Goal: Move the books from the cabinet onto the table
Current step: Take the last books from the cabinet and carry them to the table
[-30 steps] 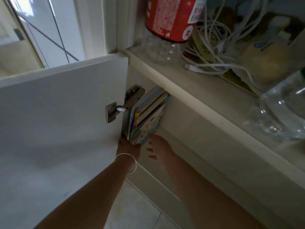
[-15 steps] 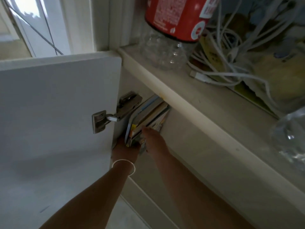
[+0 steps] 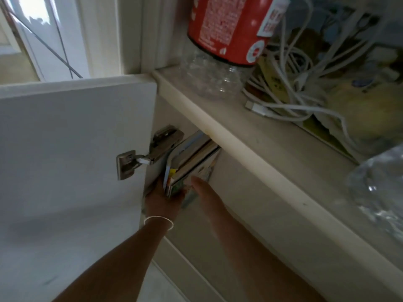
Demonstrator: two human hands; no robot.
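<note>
Beneath the cluttered countertop, a small stack of books stands upright inside the open cabinet. It is clasped from below by the left hand and steadied by the flat right hand, apparently. Stiff, slippery covers are judged best squeezed together near the bottom edges.

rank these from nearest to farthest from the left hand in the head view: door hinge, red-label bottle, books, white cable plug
1. books: right against the left hand, standing in the cabinet opening.
2. door hinge: just above the hand, on the open door's inner face.
3. white cable plug: up on the counter, to the right.
4. red-label bottle: farthest, at the back of the counter.
</note>
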